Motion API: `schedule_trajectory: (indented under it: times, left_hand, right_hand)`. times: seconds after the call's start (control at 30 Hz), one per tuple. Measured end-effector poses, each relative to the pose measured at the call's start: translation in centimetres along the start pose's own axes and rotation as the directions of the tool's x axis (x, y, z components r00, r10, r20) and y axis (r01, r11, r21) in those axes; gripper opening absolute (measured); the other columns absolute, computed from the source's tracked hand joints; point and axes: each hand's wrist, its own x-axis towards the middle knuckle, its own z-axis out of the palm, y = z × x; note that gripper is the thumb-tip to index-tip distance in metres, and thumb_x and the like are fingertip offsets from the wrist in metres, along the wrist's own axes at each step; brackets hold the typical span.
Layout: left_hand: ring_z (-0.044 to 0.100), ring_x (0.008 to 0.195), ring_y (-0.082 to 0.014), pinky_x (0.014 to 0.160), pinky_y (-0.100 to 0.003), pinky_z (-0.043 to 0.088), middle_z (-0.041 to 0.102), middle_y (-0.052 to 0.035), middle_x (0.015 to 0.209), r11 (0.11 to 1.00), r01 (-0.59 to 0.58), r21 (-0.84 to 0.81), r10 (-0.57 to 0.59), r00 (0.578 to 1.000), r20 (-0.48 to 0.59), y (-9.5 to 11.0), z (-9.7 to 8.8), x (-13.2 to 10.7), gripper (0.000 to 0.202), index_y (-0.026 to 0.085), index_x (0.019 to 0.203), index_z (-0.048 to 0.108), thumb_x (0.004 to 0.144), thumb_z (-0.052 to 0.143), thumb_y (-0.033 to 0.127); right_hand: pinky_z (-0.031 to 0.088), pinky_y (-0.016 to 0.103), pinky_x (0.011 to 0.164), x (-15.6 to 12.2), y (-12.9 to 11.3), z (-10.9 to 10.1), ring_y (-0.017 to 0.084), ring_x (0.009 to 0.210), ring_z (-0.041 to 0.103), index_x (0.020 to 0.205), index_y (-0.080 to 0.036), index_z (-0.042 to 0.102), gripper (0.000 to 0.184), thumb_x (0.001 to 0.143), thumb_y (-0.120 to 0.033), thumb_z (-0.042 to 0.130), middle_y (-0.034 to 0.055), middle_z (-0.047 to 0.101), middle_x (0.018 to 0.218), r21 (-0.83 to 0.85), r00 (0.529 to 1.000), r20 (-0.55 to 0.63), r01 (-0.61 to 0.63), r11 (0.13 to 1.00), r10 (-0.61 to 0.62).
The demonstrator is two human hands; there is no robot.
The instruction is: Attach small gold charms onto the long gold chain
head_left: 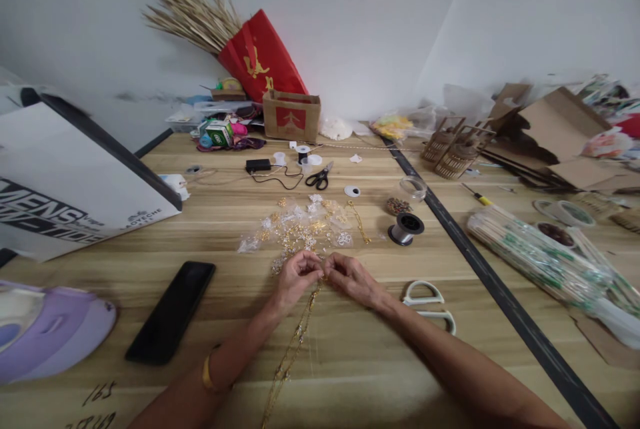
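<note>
My left hand (299, 277) and my right hand (351, 278) meet above the middle of the table, thumbs and fingertips pinched close together. Between them is the end of a gold beaded chain (301, 328), which hangs down toward the table's front edge with small clear beads along it. The exact point of the pinch is too small to make out. A faint clear thread (313, 348) shows beside the chain. Just beyond my fingers lies a loose pile of gold and clear beads and charms (300, 224), partly in small plastic bags. A short gold chain (358, 221) lies to its right.
White-handled scissors (425, 294) lie by my right forearm, a wire spool (406, 228) beyond. Black scissors (320, 177) are farther back. At left are a black phone (171, 312), a purple appliance (60, 332) and a white box (75, 182). Bagged sticks (540, 259) lie right.
</note>
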Motion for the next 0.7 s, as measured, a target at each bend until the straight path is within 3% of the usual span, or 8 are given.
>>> schedule_trajectory:
  times: [0.43, 0.7]
  left_hand:
    - [0.056, 0.062, -0.0127, 0.061, -0.023, 0.045, 0.060, 0.0002, 0.065, 0.965, -0.123, 0.233, 0.129, 0.992, -0.010, 0.05, 0.29, -0.54, 0.006, 0.015, 0.068, 0.059, 0.066, 0.064, 0.013]
    - [0.061, 0.068, -0.0166, 0.066, -0.027, 0.048, 0.067, -0.0052, 0.072, 0.962, -0.078, 0.263, 0.075, 0.997, 0.019, -0.13, 0.16, -0.46, 0.008, 0.013, 0.075, 0.066, 0.068, 0.063, 0.015]
  right_hand:
    - [0.030, 0.020, 0.052, -0.04, 0.04, 0.27, 0.009, 0.057, 0.040, 0.077, -0.015, 0.052, 0.016, 0.086, -0.027, 0.046, -0.0032, 0.048, 0.063, -0.134, 0.996, -0.043, 0.073, 0.988, -0.080]
    - [0.031, 0.020, 0.052, -0.06, -0.19, 0.25, 0.009, 0.056, 0.041, 0.077, -0.016, 0.051, 0.015, 0.086, -0.025, 0.046, -0.0027, 0.048, 0.063, -0.192, 0.992, -0.071, 0.092, 0.977, -0.107]
